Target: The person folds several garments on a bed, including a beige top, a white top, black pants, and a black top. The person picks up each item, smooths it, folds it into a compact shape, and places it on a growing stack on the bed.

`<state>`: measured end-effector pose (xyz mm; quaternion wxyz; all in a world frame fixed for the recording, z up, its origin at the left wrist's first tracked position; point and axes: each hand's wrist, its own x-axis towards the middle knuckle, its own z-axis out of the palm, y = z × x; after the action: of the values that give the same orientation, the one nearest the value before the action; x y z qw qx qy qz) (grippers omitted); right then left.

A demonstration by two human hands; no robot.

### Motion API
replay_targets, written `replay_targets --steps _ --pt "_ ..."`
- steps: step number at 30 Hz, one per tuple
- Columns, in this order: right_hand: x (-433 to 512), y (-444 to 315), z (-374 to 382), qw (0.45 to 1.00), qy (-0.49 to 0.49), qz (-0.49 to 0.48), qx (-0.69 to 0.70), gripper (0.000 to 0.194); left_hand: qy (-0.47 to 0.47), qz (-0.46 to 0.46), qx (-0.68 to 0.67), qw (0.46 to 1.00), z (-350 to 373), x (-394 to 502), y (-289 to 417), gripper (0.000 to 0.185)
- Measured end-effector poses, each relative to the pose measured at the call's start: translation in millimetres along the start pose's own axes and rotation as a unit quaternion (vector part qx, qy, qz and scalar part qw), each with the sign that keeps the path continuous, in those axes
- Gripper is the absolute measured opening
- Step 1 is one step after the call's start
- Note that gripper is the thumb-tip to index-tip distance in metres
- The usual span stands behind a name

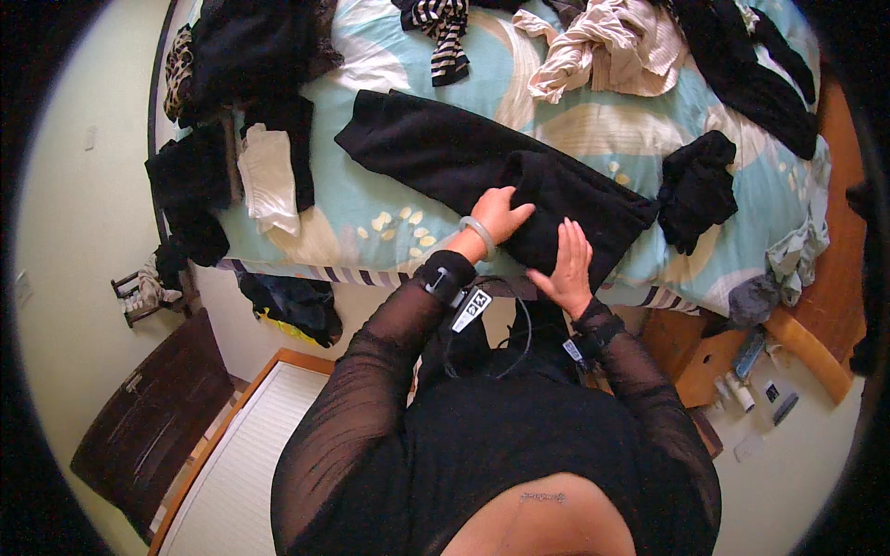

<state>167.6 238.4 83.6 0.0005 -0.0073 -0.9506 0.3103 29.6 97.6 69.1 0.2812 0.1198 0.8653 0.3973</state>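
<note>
A long black garment (438, 142), possibly trousers, lies slantwise over the patterned bedspread (556, 135), its near end folded over on itself. My left hand (495, 217), with a pale bangle at the wrist, rests on the fold with its fingers bent against the cloth. Whether it pinches the fabric cannot be made out. On the same garment, closer to the bed's front edge, my right hand (570, 267) lies flat with its fingers stretched out. Just right of the garment sits a crumpled black cloth item (697, 187).
White folded cloth (270, 181) and black clothes piles (186, 170) lie at the bed's left. Striped clothing (448, 42), a beige garment (612, 52) and black clothing (751, 76) lie farther back. A grey sock-like item (753, 300) hangs at the right corner. A dark chair (156, 410) stands left.
</note>
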Motion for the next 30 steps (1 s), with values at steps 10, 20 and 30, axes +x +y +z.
replay_targets --steps 10,20,30 --pt "52.5 10.9 -35.9 0.922 0.162 0.254 0.243 0.029 -0.191 0.115 -0.152 0.963 -49.3 -0.7 20.9 0.020" --pt "54.3 10.9 -77.9 0.928 0.110 0.206 0.291 0.041 -0.153 0.090 -0.239 0.955 51.2 17.1 -14.4 0.030" --pt "19.6 -11.0 18.3 0.993 -0.116 -0.025 -0.004 0.057 -0.284 -0.179 -0.740 0.583 -9.5 55.9 -49.6 0.043"
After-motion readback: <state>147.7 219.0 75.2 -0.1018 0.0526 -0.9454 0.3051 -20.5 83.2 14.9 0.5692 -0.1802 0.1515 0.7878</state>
